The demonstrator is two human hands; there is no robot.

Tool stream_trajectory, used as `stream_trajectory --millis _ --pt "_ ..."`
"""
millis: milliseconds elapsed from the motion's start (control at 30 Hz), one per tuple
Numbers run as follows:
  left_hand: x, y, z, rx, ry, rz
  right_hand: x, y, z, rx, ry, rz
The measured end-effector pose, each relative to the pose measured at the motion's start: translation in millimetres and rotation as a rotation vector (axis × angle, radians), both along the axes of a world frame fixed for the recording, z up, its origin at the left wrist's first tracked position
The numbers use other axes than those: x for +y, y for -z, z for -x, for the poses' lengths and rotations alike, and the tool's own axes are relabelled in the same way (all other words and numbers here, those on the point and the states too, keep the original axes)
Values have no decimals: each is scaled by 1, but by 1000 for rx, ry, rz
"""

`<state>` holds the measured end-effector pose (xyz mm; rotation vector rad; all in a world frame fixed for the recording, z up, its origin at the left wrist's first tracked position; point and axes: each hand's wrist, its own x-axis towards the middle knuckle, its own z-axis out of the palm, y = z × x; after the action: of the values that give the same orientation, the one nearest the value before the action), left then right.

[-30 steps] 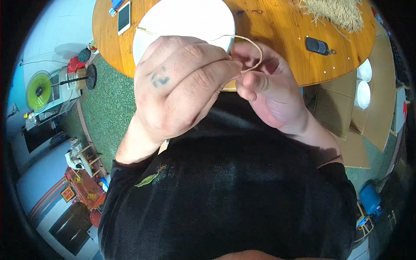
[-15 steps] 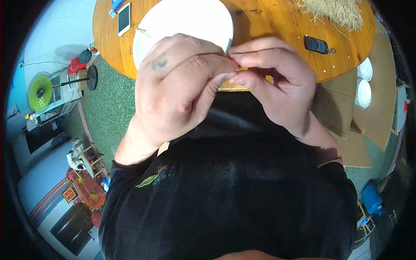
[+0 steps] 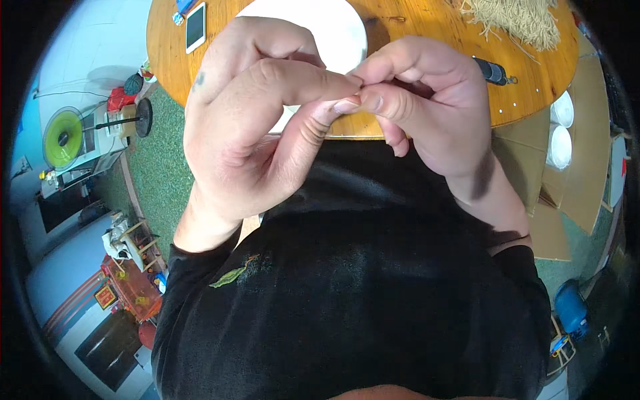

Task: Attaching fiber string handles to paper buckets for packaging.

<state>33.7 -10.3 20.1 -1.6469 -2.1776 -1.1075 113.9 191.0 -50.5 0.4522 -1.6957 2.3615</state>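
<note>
Both hands meet over the near edge of a round wooden table (image 3: 427, 23), thumbs and forefingers pinched tip to tip. My left hand (image 3: 247, 113) is closed in a pinch, its back toward me, and partly covers a round white plate (image 3: 340, 33). Facing it, my right hand (image 3: 437, 107) pinches at the same spot with its other fingers curled. Whatever lies between the fingertips is too small or too hidden to make out. On the far right of the table lies a bundle of beige cords (image 3: 517, 23).
A white phone (image 3: 196, 28) lies at the table's left, and a black key fob (image 3: 492, 71) is beside my right hand. Cardboard (image 3: 580, 153) and white round containers (image 3: 561, 130) stand low on the right. A green fan (image 3: 63, 138) is at the left.
Both hands have shifted slightly upward. My left hand has turned so its thumb shows more, and a gap has opened between its thumb and forefinger. The pinched fingertips still meet.
</note>
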Motion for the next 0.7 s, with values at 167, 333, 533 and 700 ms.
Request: stream_trajectory --millis 167,333,533,700 --pt "-5 20 2 -250 13 -109 14 -7 4 122 111 -228" --pt "4 15 -9 -327 -175 199 23 -10 -13 232 415 -671" --pt "11 11 -9 -566 -234 335 5 10 -23 74 357 -797" --pt "8 9 -5 -657 -221 379 -4 19 -20 38 380 -675"
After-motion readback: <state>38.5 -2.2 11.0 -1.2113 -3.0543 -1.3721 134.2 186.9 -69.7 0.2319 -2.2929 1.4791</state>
